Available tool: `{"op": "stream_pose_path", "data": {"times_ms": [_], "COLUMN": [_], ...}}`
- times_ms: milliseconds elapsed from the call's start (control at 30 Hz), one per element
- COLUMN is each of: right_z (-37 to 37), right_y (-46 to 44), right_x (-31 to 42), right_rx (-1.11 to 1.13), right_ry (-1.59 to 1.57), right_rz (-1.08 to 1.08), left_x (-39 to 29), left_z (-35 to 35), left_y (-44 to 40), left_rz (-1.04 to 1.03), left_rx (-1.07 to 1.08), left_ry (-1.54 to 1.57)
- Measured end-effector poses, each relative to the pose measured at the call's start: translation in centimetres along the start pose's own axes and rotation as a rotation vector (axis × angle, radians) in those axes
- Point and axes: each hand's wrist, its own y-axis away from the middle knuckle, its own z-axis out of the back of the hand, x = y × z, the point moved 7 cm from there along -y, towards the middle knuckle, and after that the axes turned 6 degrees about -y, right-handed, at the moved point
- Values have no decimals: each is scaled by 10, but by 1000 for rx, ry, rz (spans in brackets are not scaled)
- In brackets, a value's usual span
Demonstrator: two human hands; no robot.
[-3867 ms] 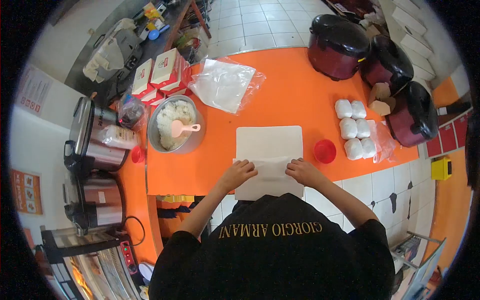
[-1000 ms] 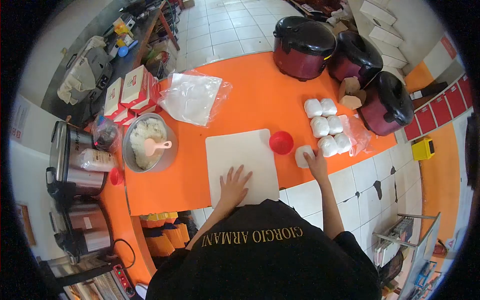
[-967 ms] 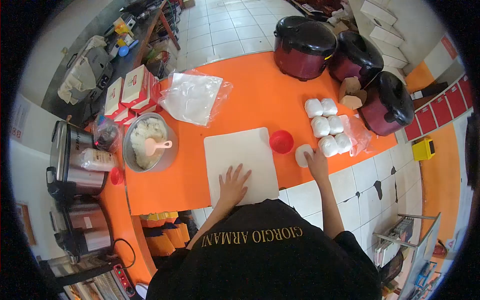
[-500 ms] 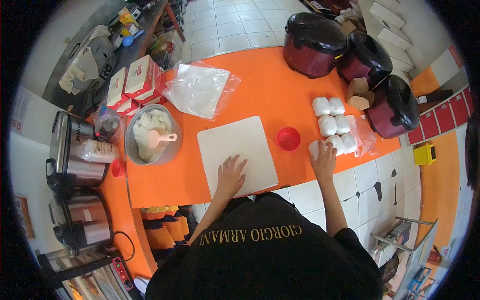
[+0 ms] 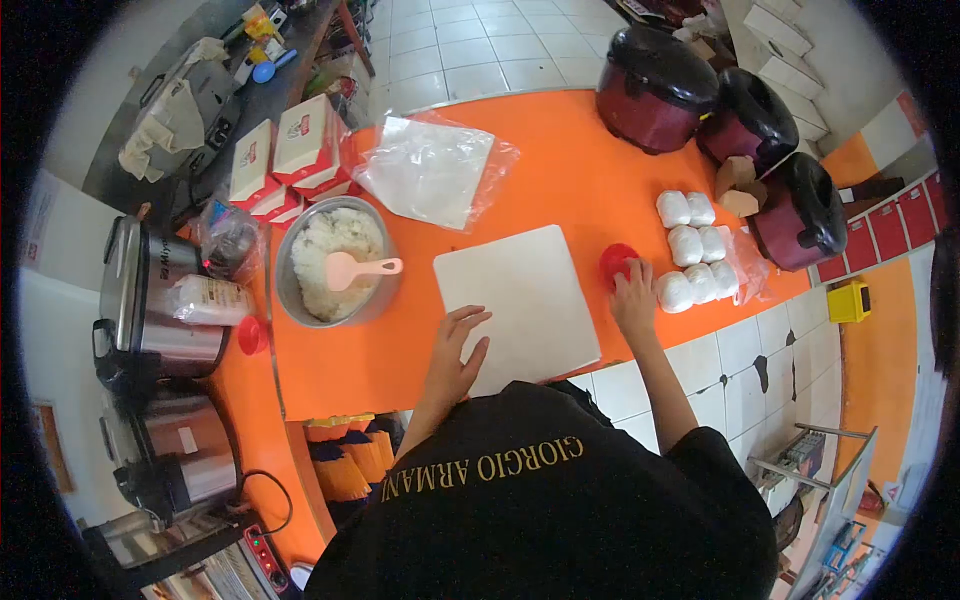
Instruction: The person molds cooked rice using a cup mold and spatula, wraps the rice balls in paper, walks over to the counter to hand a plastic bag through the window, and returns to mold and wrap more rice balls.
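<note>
Across the orange table [image 5: 545,160], the right hand [image 5: 632,298] grasps the red cup [image 5: 617,258] between the white paper [image 5: 525,305] and seven white bundles [image 5: 686,246]; the left hand [image 5: 456,352], unclenched, lies at the paper's left edge

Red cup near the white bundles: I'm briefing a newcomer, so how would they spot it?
On the orange table, find the pale sheets. The red cup sits just right of them. Unlike the other cup by the silver cooker, it has the right hand at its rim.
</note>
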Motion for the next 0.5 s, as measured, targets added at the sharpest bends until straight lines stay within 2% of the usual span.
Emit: {"op": "stream_pose_path", "data": {"times_ms": [67,100,167,200,267,300,333,367,400,433,467,500], "right_z": [-10,-3,40,50,76,79,75,63,42,22,1,-29], "right_y": [-11,-23,-43,-50,-58,-62,-66,-72,-83,-93,-102,-112], "right_x": [9,33,103,140,222,261,305,322,338,351,360,367], "right_rx": [29,18,-33,6,69,103,142,144,77,9,6,82], "right_ry": [16,-1,-294,-441,-746,-824,-902,-903,-727,-550,-550,-346], "right_rz": [-80,-48,98,186,382,406,442,456,503,542,549,527], "left_x": [10,20,54,57,69,73,101,129,148,154,163,171], "left_z": [33,45,58,76,91,101,121,123,126,136,153,171], "left_y": [4,7,19,26,38,43,63,82,96,103,111,115], "left_rz": [10,17,163,177,416,322,319,403,484,475,447,418], "left_rx": [-89,-122,-94,-137,-120,-40,-82,-88,-90,-98,-219,-337], "left_ry": [72,54,691,670,1125,1177,1171,1306,1439,1437,1356,1271]}}
